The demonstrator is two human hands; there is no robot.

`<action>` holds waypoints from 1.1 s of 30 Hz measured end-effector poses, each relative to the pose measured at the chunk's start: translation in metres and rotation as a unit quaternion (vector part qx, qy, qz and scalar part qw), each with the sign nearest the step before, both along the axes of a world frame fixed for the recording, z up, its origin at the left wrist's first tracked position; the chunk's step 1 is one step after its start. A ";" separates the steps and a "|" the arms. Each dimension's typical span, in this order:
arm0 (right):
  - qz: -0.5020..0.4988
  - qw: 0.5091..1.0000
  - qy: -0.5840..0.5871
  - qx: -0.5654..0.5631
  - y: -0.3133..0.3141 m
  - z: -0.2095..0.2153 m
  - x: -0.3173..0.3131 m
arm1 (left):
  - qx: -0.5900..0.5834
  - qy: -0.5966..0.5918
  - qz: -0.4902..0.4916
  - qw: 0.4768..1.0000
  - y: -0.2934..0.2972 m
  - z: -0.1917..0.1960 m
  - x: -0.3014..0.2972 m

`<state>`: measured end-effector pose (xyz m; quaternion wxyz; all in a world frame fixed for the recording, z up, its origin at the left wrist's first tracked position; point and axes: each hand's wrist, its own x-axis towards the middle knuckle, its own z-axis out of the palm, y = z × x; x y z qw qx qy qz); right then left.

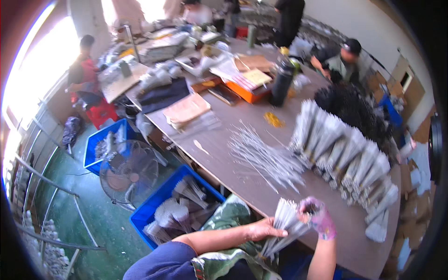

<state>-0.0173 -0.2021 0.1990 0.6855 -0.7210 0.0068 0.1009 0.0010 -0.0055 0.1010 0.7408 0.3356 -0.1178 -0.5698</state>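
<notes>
A navy-blue cloth sleeve (161, 261) is filling the near foreground, while two hands are handling a flared bundle of thin, pale sticks (283, 217).

The left hand (262, 229) is gripping the bundle's side, its thumb pressing across the front; the right hand (321, 220), blotched with pink, is bending its fingers partly closed beside the white top end, though I cannot tell whether it is gripping any sticks. The bundle is leaning above green camouflage-patterned cloth (224, 267), near the edge of a broad brown table (359, 247). On that table, a loose heap of slim grey-white sticks (266, 156) is lying beyond the hands, and a row of whitish bundles (339, 145) is curving along the right. A rectangular blue plastic crate (139, 224) is holding more bundles at left.
</notes>
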 end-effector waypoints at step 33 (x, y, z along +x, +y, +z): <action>0.066 0.932 -0.022 -0.357 0.004 0.006 0.032 | 0.080 -0.064 0.084 0.991 -0.005 0.006 0.002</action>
